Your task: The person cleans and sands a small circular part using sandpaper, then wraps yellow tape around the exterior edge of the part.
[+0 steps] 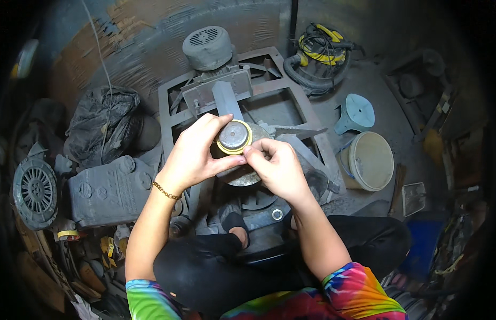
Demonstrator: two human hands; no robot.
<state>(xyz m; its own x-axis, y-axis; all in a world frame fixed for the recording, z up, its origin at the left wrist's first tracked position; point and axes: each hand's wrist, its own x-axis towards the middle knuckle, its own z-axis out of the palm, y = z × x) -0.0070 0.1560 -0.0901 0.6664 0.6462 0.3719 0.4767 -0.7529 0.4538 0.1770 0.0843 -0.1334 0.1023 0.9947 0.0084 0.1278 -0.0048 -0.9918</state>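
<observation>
In front of me, above a metal frame [306,101], is a round dark metal piece [233,135] with a yellow ring [223,148] around it. My left hand [197,146] spans the ring, its forefinger at the far edge and its thumb at the near edge. With bent fingers, my right hand [279,168] pinches the ring's near right edge, thumb and forefinger close together. Beneath my hands a larger grey metal disc [241,178] partly shows. What the metal piece rests on is hidden.
A grey electric motor [207,48] stands at the far end of the frame. To the right are a black-and-yellow vacuum cleaner [321,50], a light blue stool [358,113] and a whitish bucket [373,160]. At left lie a black bag [101,125] and a dusty canister [106,192].
</observation>
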